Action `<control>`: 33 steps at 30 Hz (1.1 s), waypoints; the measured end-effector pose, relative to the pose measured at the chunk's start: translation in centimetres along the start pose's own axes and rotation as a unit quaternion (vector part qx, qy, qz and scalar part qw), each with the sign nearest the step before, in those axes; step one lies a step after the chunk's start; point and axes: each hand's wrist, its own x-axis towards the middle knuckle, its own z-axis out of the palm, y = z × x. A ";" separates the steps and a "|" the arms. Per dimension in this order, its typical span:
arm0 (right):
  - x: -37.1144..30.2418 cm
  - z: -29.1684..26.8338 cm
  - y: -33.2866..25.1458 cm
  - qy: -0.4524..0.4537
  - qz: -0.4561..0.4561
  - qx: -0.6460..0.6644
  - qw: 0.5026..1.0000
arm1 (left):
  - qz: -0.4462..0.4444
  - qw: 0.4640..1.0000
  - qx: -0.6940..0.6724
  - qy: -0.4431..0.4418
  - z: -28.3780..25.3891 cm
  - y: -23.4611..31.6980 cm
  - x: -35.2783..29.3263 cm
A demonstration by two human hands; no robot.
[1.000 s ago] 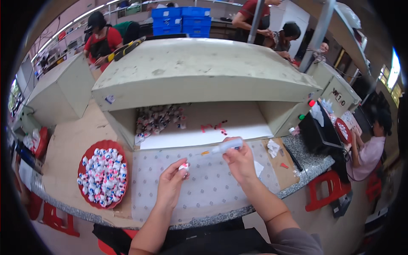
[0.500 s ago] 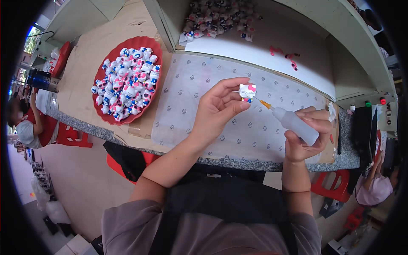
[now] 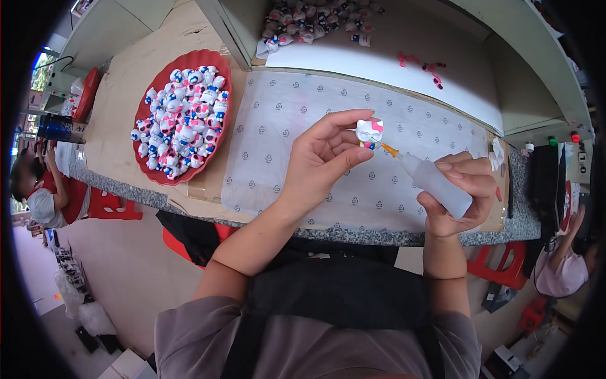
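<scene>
Between the thumb and fingers of my left hand (image 3: 325, 158) is a small white cat figurine (image 3: 370, 131) with a pink bow and a blue lower body. My right hand (image 3: 464, 189) grips a translucent squeeze bottle (image 3: 442, 189), tilted up to the left. Its thin tip with an amber base (image 3: 389, 150) points at the figurine's body; whether it touches cannot be made out. Both hands are above a white printed sheet (image 3: 271, 164) on the bench. To the left, a red scalloped tray (image 3: 222, 63) holds a heap of similar white, pink and blue figurines (image 3: 183, 120).
A shelf (image 3: 379, 57) at the back carries a pile of figurines (image 3: 309, 22) and several small pink pieces (image 3: 435, 74). Cardboard (image 3: 136, 82) covers the bench at left. Co-workers sit at far left (image 3: 53, 189) and far right (image 3: 562, 265). Red stools (image 3: 113, 205) stand near the bench.
The bottle tip has come closer to the figurine's lower body. The figurine is slightly turned in my left hand. The whole view has shifted a little.
</scene>
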 end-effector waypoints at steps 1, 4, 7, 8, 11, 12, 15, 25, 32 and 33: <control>0.0 -0.1 -0.1 -0.005 0.002 -0.004 1.000 | -0.006 1.000 0.004 -0.014 -0.1 -0.1 0.0; 0.1 -0.3 -0.2 -0.008 0.003 -0.005 1.000 | 0.007 1.000 -0.001 0.003 0.3 0.1 0.2; 0.0 -0.4 0.0 -0.001 -0.001 0.003 1.000 | -0.003 1.000 0.008 -0.012 0.0 -0.1 0.1; -0.1 -0.4 0.0 0.002 -0.003 0.009 1.000 | -0.003 1.000 0.008 -0.012 0.0 -0.1 0.1; -0.1 -0.2 0.0 -0.007 -0.005 -0.001 1.000 | 0.000 1.000 0.004 -0.008 -0.1 -0.2 0.0; -0.1 -0.1 0.1 -0.007 -0.006 0.001 1.000 | -0.008 1.000 0.005 -0.009 -0.2 -0.2 -0.1; 0.0 -0.3 -0.1 -0.012 0.003 -0.006 1.000 | -0.014 1.000 0.004 -0.014 0.1 0.0 0.1; 0.0 -0.5 -0.4 -0.012 -0.001 -0.030 0.999 | -0.024 1.000 -0.015 -0.012 0.2 0.1 0.0; 0.0 -0.2 -0.5 -0.007 0.010 -0.060 0.998 | -0.038 0.999 -0.017 -0.017 0.1 0.1 0.0; 0.0 -0.2 -0.5 -0.007 0.009 -0.060 0.998 | -0.043 0.999 -0.013 -0.019 0.0 0.1 0.0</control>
